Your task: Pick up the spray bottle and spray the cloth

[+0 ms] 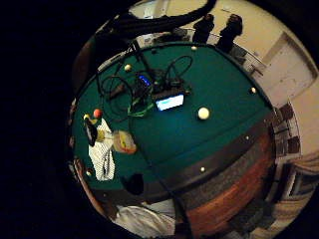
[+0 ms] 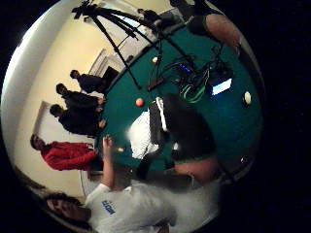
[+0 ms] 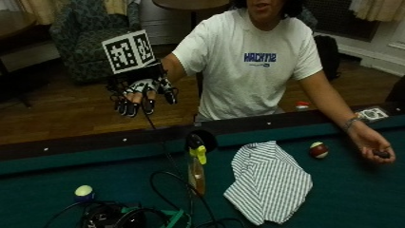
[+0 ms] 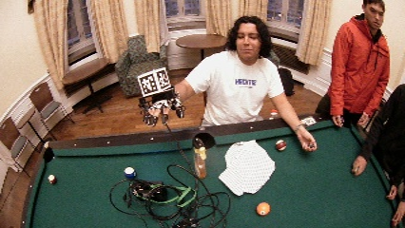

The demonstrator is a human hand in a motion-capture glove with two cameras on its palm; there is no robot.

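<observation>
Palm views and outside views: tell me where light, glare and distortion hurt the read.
Little finger side palm view: round, strongly curved, dim; a lit screen glares white. Thumb side palm view: a dark blurred shape hides part of the cloth. Outside view: spray bottle and gloved right hand readable. Wide outside view: evenly lit.

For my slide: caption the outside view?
Gloved right hand raised, open, beyond the rail; spray bottle stands beside the striped cloth.

Pale curtains are hanging beside tall windows along cream walls. A green armchair and a round wooden table are standing on the wooden floor, with chairs lining the wall.
</observation>
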